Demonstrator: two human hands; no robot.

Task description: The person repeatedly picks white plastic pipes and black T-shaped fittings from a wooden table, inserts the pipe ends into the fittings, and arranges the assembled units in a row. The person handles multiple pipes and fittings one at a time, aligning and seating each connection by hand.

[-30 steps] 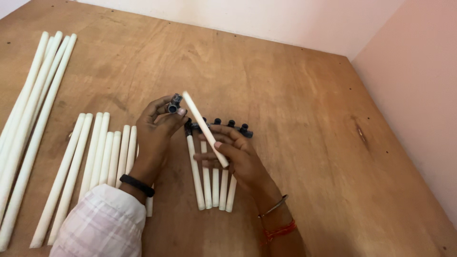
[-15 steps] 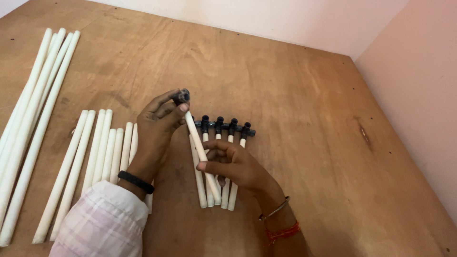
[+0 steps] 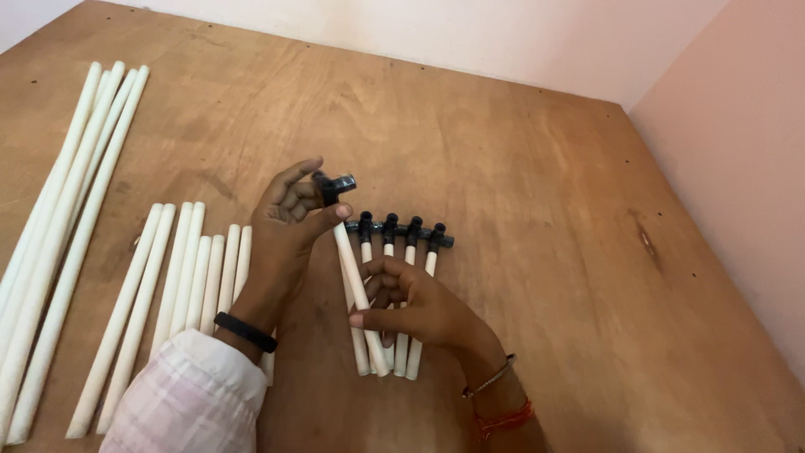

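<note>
The left hand (image 3: 289, 220) pinched a small black connector (image 3: 334, 186) between thumb and fingertips, holding it above the wooden worktop (image 3: 503, 168) near its middle. The right hand (image 3: 417, 304) was closed around a short white tube (image 3: 359, 285), gripping it low on its length, with the upper end directly under the connector; whether the tube had entered the socket or only touched it could not be told from this angle. Just beside the held tube, toward the right edge, lay a row of tubes already fitted with black connectors (image 3: 401, 231) joined side by side, resting flat on the worktop. A group of loose short tubes (image 3: 197, 268) lay by the left forearm, and several long tubes (image 3: 71, 193) lay along the left edge. The step in hand appeared to be the fitting of a connector onto a tube end. The next move would likely call for the tube's axis to be lined up with the socket and pushed straight in, the left hand bracing the connector against the thrust.
</note>
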